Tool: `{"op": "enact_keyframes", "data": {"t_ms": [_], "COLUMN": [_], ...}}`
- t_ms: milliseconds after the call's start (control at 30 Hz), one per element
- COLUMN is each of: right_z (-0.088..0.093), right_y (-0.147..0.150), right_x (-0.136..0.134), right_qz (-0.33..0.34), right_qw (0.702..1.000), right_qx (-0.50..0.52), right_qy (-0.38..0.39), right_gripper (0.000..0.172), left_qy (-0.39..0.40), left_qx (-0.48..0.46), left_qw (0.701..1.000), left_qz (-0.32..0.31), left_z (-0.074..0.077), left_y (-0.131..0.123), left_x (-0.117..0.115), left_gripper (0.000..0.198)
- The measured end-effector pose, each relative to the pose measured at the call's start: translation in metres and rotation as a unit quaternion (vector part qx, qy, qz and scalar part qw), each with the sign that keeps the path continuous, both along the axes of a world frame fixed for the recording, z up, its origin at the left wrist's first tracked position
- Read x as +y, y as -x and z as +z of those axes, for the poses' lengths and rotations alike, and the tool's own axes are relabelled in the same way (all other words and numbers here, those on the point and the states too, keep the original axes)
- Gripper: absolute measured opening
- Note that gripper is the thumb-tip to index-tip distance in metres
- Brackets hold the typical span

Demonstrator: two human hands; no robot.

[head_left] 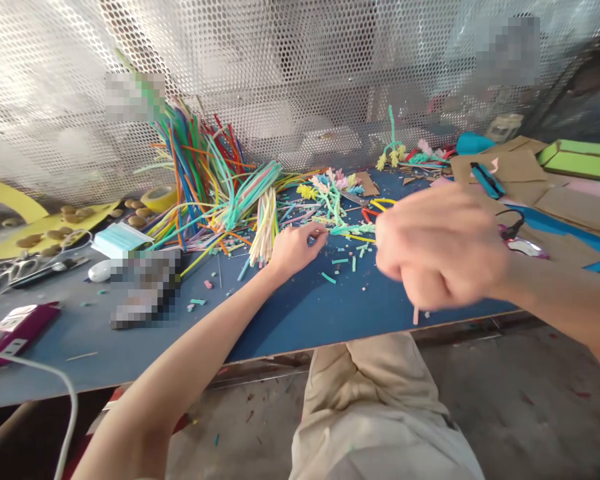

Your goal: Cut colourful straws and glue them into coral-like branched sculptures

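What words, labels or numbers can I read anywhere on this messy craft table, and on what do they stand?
No text here can be read.
White label on the purple box: the print is too small and blurred to read.
Green boxes: no print shows on them.

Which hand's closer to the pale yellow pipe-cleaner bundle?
Left. Left hand sits just right of the pale yellow pipe-cleaner bundle; right hand is farther right, blurred.

A craft workshop: a bench (290,320) strewn with pipe cleaners (215,180), scissors (15,270), cardboard (525,173), tape (159,198), against perforated metal sheeting (280,67).
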State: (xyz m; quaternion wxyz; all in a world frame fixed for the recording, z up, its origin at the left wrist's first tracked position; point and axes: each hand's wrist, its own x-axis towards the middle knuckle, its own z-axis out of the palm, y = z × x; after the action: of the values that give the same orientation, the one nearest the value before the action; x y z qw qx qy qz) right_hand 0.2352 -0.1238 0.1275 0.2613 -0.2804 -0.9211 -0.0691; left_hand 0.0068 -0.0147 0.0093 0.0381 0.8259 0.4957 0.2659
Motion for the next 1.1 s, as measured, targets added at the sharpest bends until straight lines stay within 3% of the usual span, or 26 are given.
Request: {"op": "enact_keyframes", "data": {"t_ms": [100, 200, 367, 467, 667, 900, 1100], "right_z": [-0.016, -0.042, -0.075, -0.081, -0.09, -0.105, -0.111], "right_y": [-0.022, -0.037, -0.047, -0.049, -0.049, -0.061, -0.081], "right_x": [0.044, 0.07, 0.081, 0.089, 0.12, 0.136, 0.145], "right_qz": [-0.006, -0.025, -0.088, -0.112, -0.095, -0.056, -0.05], "right_qw": [0.988, 0.985, 0.987, 0.991, 0.992, 0.997, 0.987], "right_qx": [0.113, 0.133, 0.115, 0.057, -0.077, -0.048, 0.028], "right_qy": [-0.102, -0.108, -0.074, -0.041, 0.003, 0.016, 0.151], "right_gripper": [0.031, 0.024, 0.02, 0.017, 0.03, 0.037, 0.035], "left_qy": [-0.014, -0.023, -0.041, -0.044, -0.072, -0.095, -0.101], "left_qx": [-0.011, -0.009, -0.002, -0.009, -0.061, -0.076, -0.062], "left_qw": [1.0, 0.999, 0.999, 0.998, 0.992, 0.988, 0.991], "left_qz": [-0.016, -0.024, -0.036, -0.05, -0.083, -0.098, -0.068], "left_z": [-0.002, -0.006, -0.008, -0.008, -0.006, -0.002, 0.002], "left_y": [0.0, 0.0, 0.0, 0.0, 0.003, 0.006, 0.016], "left_x": [0.001, 0.003, 0.004, 0.004, 0.007, 0.006, 0.013], "left_gripper": [0.016, 0.016, 0.016, 0.016, 0.018, 0.02, 0.024]}}
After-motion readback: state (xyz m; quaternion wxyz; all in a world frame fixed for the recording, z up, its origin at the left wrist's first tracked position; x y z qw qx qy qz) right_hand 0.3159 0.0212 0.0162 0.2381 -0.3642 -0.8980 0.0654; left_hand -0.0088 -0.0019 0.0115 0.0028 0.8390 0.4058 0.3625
